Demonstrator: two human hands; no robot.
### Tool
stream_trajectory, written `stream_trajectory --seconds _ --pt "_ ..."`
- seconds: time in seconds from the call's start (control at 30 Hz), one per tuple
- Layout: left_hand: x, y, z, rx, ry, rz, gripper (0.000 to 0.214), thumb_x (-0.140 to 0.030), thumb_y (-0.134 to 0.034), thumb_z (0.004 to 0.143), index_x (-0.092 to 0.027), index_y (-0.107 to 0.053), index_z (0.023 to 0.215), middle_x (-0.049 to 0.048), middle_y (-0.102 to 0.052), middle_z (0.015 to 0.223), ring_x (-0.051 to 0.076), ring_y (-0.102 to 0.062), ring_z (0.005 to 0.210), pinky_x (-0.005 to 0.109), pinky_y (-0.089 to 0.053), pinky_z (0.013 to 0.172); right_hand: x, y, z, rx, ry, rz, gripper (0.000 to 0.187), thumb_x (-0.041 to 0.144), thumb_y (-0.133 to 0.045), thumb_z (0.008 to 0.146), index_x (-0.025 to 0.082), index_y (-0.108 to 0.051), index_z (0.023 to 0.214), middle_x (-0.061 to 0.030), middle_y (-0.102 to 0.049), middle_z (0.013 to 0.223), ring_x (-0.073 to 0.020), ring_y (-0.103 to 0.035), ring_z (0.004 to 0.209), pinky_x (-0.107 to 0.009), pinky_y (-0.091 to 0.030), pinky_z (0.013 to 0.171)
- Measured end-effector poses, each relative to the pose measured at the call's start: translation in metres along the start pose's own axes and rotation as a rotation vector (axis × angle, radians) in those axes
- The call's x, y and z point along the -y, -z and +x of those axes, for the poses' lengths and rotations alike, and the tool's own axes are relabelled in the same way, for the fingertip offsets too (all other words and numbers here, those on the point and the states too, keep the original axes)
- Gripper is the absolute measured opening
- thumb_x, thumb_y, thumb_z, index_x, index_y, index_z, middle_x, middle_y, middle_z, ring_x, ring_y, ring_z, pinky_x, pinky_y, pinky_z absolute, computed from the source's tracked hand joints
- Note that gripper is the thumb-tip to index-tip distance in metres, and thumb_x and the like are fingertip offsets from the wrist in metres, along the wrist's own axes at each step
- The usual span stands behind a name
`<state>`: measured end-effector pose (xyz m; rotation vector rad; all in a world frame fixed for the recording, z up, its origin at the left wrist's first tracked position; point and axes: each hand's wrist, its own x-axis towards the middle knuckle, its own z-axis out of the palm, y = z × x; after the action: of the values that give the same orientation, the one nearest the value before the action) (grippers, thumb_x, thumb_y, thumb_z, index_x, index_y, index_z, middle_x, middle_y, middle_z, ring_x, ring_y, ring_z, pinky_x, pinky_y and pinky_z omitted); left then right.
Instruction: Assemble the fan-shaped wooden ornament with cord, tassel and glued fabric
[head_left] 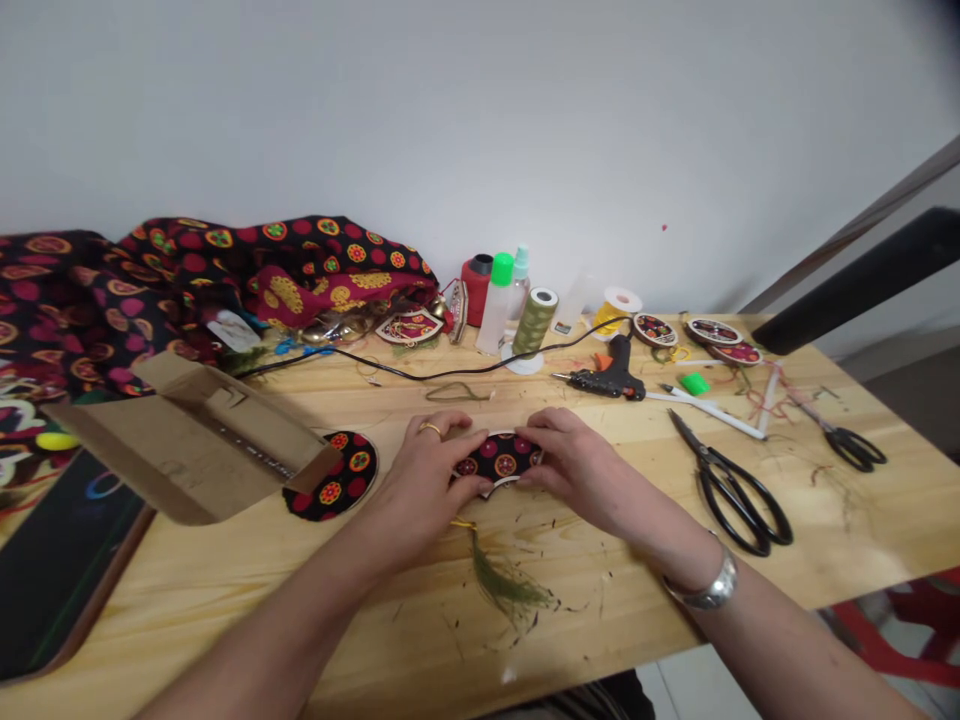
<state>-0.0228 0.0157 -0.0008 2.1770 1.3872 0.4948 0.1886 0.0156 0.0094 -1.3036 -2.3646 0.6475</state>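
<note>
Between my two hands, low over the wooden table, is a small fabric-covered ornament [505, 460], black with red and orange round motifs and a pale edge. My left hand [427, 465] pinches its left end between thumb and fingers. At the opposite end, my right hand [574, 460] grips it the same way. A green thread tassel [502, 580] lies below it, with a yellow cord running up near my left fingers. Left of my left hand, a round patterned fabric piece [346, 475] rests partly under an open cardboard box.
The cardboard box [217, 440] and a phone [60, 550] lie left. Behind stand a thread spool [535, 320] and a green-capped bottle [496, 305]. A glue gun [607, 375] with its cord, black scissors [731, 485] and smaller scissors [851, 445] lie right. Patterned cloth [285, 260] lines the wall.
</note>
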Motion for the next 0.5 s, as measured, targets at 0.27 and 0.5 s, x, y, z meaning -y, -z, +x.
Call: stream_trajectory --seconds 0.27,0.5 --pt "-0.0027 0.0009 0.0001 0.017 0.005 0.003 0.036 -0.025 -0.059 0.078 -0.021 -0.062 0.113 0.0078 -0.051 0.119 0.025 -0.042 0.109 0.040 -0.038 0.096 0.0046 0.0022 -0.0014 0.008 -0.028 0.037 0.032 0.022 -0.063 0.080 0.019 -0.059 0.111 -0.0064 -0.054 0.104 -0.0179 -0.051 0.095 -0.033 -0.045 0.086" --pt "-0.0029 0.0009 -0.0004 -0.002 0.002 -0.012 0.038 -0.025 -0.059 0.078 -0.021 -0.061 0.115 0.0076 -0.056 0.116 0.025 -0.045 0.107 0.042 -0.040 0.094 0.0073 0.0025 -0.0018 0.005 -0.041 0.035 0.029 0.023 -0.062 0.080 0.019 -0.059 0.109 -0.0068 -0.054 0.103 -0.0184 -0.052 0.097 -0.033 -0.046 0.088"
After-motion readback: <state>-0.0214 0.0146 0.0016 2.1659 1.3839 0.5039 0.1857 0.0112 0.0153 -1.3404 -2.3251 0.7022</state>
